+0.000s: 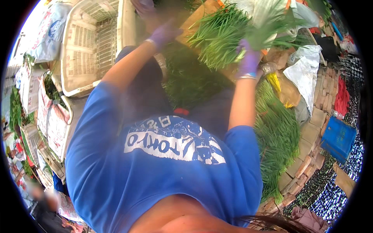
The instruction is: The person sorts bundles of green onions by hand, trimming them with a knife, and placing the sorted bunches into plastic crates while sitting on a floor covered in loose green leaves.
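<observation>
My right hand [250, 61], in a purple glove, is closed around the pale stem ends of some long green chives [272, 29]; their leaves are smeared by motion. Just left of it, a thick pile of chives [223, 35] lies on brown cardboard [200, 17]. My left hand [165, 35], also gloved in purple, is stretched forward near the cardboard's left edge. Motion blurs its fingers, so whether it grips anything is unclear. Between my legs, loose green leaves [190, 77] cover the ground.
An off-white plastic crate [91, 42] stands at my left. To my right, a large spread of chives [276, 136] lies beside brick paving [307, 143]. White plastic sheeting [307, 66] and a blue box [339, 139] are farther right. A blurred purple shape [144, 8] shows at the top edge.
</observation>
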`<state>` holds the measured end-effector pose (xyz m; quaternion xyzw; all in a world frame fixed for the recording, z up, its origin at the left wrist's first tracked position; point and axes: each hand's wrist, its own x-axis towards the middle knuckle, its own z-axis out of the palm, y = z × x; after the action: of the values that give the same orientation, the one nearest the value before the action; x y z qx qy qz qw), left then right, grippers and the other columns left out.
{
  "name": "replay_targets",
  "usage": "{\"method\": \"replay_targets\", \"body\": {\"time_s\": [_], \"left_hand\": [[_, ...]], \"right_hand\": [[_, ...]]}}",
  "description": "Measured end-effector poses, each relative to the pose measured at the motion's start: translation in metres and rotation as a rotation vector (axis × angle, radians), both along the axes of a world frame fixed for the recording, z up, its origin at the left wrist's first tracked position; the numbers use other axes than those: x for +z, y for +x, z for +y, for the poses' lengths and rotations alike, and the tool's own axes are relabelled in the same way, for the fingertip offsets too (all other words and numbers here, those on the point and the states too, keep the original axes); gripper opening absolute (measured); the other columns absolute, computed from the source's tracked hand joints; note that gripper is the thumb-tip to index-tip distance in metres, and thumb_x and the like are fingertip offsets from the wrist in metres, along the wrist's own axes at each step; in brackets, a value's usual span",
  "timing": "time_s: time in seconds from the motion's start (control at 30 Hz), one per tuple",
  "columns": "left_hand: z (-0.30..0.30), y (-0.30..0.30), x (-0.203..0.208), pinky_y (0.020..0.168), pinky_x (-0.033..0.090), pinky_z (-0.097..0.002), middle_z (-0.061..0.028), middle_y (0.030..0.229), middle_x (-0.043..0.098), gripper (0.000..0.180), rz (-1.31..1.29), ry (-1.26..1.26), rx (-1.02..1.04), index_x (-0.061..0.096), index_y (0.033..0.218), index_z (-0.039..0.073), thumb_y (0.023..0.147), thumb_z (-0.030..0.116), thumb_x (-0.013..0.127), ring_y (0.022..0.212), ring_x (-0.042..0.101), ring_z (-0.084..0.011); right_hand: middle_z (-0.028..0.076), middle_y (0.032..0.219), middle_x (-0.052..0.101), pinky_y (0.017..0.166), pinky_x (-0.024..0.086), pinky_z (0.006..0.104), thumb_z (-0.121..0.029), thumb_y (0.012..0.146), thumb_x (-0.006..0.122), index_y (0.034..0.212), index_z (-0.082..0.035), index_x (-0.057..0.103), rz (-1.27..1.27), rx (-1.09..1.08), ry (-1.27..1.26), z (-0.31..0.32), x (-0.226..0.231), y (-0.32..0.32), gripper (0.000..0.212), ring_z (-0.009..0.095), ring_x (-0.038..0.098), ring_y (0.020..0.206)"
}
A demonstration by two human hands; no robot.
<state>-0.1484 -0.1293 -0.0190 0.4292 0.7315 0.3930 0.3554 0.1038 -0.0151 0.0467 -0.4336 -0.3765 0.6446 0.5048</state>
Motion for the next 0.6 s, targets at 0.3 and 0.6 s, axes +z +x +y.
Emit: {"method": "replay_targets", "body": {"time_s": [0.3,0.6], "left_hand": [[0.068,0.011,-0.057,0.074,0.045,-0.0422,-0.0176,0.096,0.058,0.052,0.699,-0.214,-0.131,0.042,0.115,0.011,0.075,0.042,0.054,0.088,0.057,-0.0328],[0.049,0.076,-0.068,0.072,0.046,-0.0373,-0.0158,0.089,0.061,0.028,0.082,-0.226,-0.057,0.060,0.093,0.005,0.076,0.024,0.048,0.078,0.060,-0.0276]], "right_hand": [[0.011,0.077,0.057,0.053,0.051,0.0317,-0.020,0.077,0.061,0.092,0.001,0.052,-0.228,0.392,-0.333,-0.037,-0.049,0.005,0.028,0.023,0.058,0.056],[0.013,0.093,0.050,0.074,0.045,0.0326,-0.038,0.073,0.063,0.111,0.003,0.045,-0.895,0.603,-0.517,0.002,-0.051,0.012,0.058,0.027,0.052,0.086]]}}
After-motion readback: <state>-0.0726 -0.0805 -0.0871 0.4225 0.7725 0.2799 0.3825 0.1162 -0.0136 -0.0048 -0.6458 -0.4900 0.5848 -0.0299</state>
